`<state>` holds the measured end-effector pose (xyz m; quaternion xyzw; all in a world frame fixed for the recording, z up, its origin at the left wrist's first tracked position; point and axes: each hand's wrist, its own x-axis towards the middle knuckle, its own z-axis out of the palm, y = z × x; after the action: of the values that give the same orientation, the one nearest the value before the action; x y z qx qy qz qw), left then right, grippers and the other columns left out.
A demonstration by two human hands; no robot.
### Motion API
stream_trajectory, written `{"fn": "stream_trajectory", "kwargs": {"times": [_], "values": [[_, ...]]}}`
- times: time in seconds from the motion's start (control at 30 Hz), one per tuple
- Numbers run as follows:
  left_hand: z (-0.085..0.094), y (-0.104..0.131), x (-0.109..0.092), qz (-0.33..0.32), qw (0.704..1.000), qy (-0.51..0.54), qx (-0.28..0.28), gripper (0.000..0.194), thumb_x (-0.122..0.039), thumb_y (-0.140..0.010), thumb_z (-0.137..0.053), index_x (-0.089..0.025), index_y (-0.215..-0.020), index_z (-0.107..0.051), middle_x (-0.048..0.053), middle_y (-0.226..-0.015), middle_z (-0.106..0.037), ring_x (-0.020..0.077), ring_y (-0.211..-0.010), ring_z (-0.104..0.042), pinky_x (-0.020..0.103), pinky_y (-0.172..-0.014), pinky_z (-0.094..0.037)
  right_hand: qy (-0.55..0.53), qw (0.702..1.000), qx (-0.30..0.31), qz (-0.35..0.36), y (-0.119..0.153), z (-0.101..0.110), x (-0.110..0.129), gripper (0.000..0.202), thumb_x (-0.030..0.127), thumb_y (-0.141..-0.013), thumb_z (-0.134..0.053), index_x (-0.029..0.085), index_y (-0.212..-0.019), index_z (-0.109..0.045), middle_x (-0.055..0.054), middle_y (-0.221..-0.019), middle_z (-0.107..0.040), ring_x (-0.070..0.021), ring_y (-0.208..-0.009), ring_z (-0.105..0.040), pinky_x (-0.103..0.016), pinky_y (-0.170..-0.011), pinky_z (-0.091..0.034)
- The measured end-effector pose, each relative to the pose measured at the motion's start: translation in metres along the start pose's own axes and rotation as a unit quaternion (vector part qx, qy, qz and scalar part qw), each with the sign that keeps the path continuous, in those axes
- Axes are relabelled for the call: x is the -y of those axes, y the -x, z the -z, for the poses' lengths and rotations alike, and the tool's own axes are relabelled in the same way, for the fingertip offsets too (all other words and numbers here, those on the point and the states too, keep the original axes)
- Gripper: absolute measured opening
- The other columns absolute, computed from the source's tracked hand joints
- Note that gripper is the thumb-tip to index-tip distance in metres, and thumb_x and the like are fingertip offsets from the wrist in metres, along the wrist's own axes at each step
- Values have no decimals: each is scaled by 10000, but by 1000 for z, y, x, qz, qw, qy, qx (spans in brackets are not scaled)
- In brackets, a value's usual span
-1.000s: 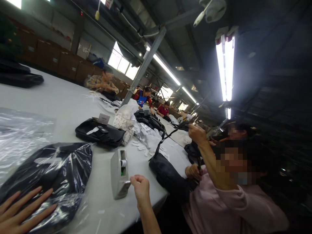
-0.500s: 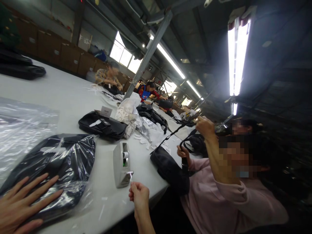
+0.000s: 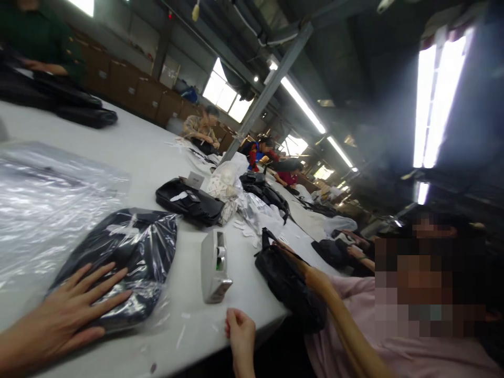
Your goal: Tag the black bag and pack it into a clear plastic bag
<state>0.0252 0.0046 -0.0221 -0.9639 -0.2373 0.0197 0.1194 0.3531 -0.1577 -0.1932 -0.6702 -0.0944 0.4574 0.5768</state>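
My left hand lies flat with spread fingers on a black bag wrapped in clear plastic. My right hand is closed at the table's front edge, just below a pale tape dispenser; whatever its fingers hold, if anything, is too small to make out. Behind the dispenser, a black bag with white and dark tags lies on the white table.
Clear plastic bags spread over the table's left side. Close on the right, a person in pink handles a black bag. Crumpled plastic and more bags lie farther back, where other people sit.
The view has swung left. The shiny strip between my right hand and the dispenser no longer shows. The neighbour's raised arm has come down onto the black bag. My left hand stays on the wrapped bag.
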Motion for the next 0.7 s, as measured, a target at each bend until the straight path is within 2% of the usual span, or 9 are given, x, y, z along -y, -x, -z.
{"fn": "stream_trajectory", "kwargs": {"times": [0.1, 0.17, 0.2, 0.27, 0.33, 0.43, 0.5, 0.6, 0.7], "values": [[13, -5, 2, -28, 997, -18, 65, 606, -560, -852, -534, -481, -1415, -326, -4, -1524, -361, 336, -1373, -347, 544, -1149, -91, 44, 993, 99, 44, 7, -2, 48, 272, 434, -665, -688, 164, -644, -699, 5, -519, -572, -126, -456, -496, -229, -441, -379], [21, -8, 3, -32, 996, -13, 86, 615, -565, -867, -512, -467, -1434, -295, 8, -1543, -320, 339, -1390, -317, 540, -1156, -59, 102, 957, 237, 133, 13, -16, 97, 210, 379, -756, -653, 188, -718, -734, 3, -596, -616, -133, -532, -542, -229, -519, -424], [23, -9, 4, -23, 995, -7, 93, 611, -561, -873, -507, -465, -1436, -289, 13, -1549, -307, 342, -1397, -301, 548, -1155, -59, 117, 925, 315, 177, 16, -26, 122, 196, 354, -786, -636, 198, -728, -741, -2, -644, -641, -138, -577, -566, -229, -555, -441], [26, -10, 4, -9, 995, 15, 100, 601, -558, -876, -506, -467, -1432, -297, 18, -1552, -300, 348, -1402, -288, 572, -1149, -76, 154, 836, 462, 254, 18, -51, 166, 216, 343, -843, -592, 219, -795, -762, -3, -717, -676, -138, -614, -589, -230, -598, -453], [26, -10, 3, -2, 995, 39, 97, 597, -559, -871, -516, -470, -1425, -311, 18, -1550, -305, 349, -1404, -285, 587, -1146, -88, 195, 745, 549, 324, 16, -81, 193, 259, 311, -887, -533, 238, -824, -773, 9, -745, -701, -129, -636, -608, -214, -616, -451], [24, -10, 2, -5, 995, 54, 86, 605, -559, -867, -527, -471, -1425, -310, 15, -1548, -310, 350, -1408, -275, 596, -1145, -82, 315, 640, 554, 430, 3, -129, 202, 163, 214, -804, -627, 272, -761, -774, 64, -693, -714, -93, -576, -594, -168, -567, -409], [24, -10, 3, -8, 995, 52, 80, 620, -567, -861, -531, -472, -1429, -301, 16, -1550, -303, 352, -1405, -279, 593, -1146, -76, 386, 594, 524, 473, -7, -157, 195, 134, 149, -672, -731, 280, -668, -760, 90, -600, -687, -72, -479, -529, -167, -500, -351], [27, -11, 5, -11, 996, 31, 87, 637, -581, -865, -510, -460, -1445, -273, 34, -1561, -271, 364, -1404, -277, 585, -1141, -54, 430, 575, 499, 486, -14, -188, 181, 169, 103, -565, -783, 249, -521, -710, 74, -460, -600, -71, -395, -422, -206, -453, -278], [27, -12, 4, -21, 995, 6, 94, 643, -578, -874, -492, -443, -1456, -258, 43, -1569, -246, 362, -1411, -263, 567, -1146, -2, 461, 571, 474, 486, -15, -205, 168, 186, 119, -555, -791, 227, -467, -668, 47, -421, -545, -91, -404, -435, -230, -462, -269]]}}
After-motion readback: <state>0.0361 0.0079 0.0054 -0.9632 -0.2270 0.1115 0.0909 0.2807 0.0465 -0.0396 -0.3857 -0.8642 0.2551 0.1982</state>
